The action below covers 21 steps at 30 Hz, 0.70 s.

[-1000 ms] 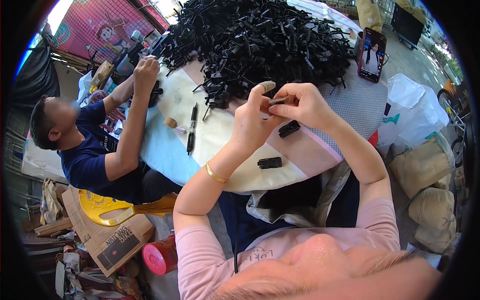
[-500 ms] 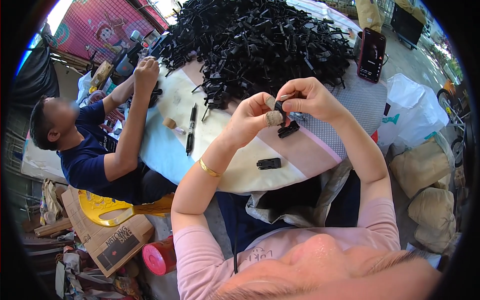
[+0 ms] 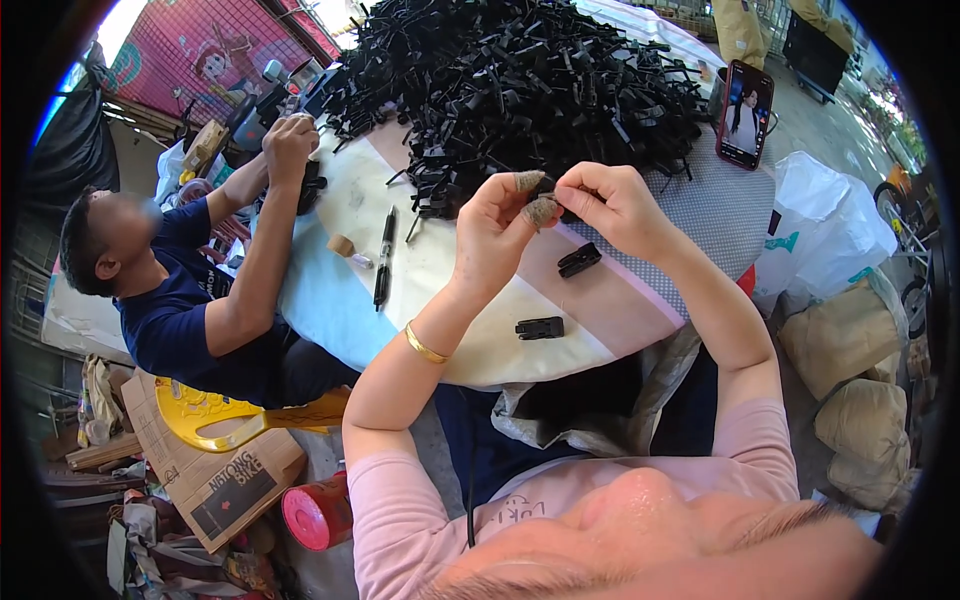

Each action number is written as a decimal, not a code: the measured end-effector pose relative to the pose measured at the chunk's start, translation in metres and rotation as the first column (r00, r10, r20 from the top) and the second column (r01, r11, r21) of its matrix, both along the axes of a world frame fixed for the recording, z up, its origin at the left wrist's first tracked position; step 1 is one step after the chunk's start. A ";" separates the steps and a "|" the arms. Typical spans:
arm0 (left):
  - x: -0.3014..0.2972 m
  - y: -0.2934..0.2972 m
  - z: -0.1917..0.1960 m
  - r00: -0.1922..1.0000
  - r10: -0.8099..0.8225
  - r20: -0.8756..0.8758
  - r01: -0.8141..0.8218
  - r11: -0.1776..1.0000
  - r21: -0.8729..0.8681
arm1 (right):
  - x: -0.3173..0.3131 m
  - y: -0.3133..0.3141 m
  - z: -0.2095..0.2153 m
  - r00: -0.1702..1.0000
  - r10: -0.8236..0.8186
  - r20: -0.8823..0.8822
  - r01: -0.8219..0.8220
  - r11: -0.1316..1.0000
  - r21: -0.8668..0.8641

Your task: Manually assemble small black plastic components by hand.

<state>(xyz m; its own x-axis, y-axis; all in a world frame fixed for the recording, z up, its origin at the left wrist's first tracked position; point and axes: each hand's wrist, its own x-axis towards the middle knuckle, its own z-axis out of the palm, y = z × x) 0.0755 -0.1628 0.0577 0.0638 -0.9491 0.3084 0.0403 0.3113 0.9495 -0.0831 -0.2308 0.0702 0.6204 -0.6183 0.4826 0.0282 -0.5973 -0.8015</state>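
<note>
**Both hands pinching one black clip**

Left hand (image 3: 497,222) and right hand (image 3: 612,205) meet fingertip to fingertip, both closed on a small black clip (image 3: 548,193) above the table (image 3: 470,340). Two finished clips (image 3: 578,260) lie just below. Clip pile (image 3: 520,90) crowds the far side; near edge open.

pile of clips (image 3: 520,85) heaped at far side of table (image 3: 450,340) | phone (image 3: 745,113) propped right of pile | pen (image 3: 384,255) laid left of raised hands | two clips (image 3: 578,260) (image 3: 539,327) left on table below hands | co-worker (image 3: 190,290) seated at left
</note>
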 end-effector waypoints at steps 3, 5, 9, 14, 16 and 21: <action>-0.004 0.002 -0.002 0.997 0.071 0.026 -0.070 0.996 -0.050 | 0.000 0.005 0.005 1.000 -0.004 -0.020 0.006 0.995 0.101; -0.006 0.004 -0.003 0.993 0.110 0.041 -0.106 0.990 -0.094 | -0.002 0.004 0.004 0.999 0.044 -0.012 -0.040 0.969 0.242; -0.004 0.003 -0.005 0.924 0.234 0.301 -0.170 0.959 -0.225 | -0.003 0.002 0.003 0.998 0.063 -0.028 -0.049 0.934 0.355; -0.013 -0.002 -0.006 0.937 0.111 0.332 -0.115 0.993 -0.008 | -0.018 -0.020 0.014 0.970 -0.001 -0.241 0.031 0.993 0.118; -0.014 0.003 -0.003 0.872 0.031 0.489 -0.060 0.997 0.043 | -0.027 -0.028 0.007 0.953 -0.081 -0.292 0.068 0.996 -0.055; -0.013 0.009 -0.001 0.719 -0.315 0.619 0.238 0.949 0.206 | -0.020 -0.014 0.007 0.818 -0.333 -0.468 0.184 0.924 -0.336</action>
<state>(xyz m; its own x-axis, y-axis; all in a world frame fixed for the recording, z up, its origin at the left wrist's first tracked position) 0.0624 -0.1537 0.0572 -0.3815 -0.9211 0.0776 -0.5164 0.2820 0.8086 -0.1031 -0.2451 0.0767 0.6566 -0.6870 0.3113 -0.5234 -0.7122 -0.4678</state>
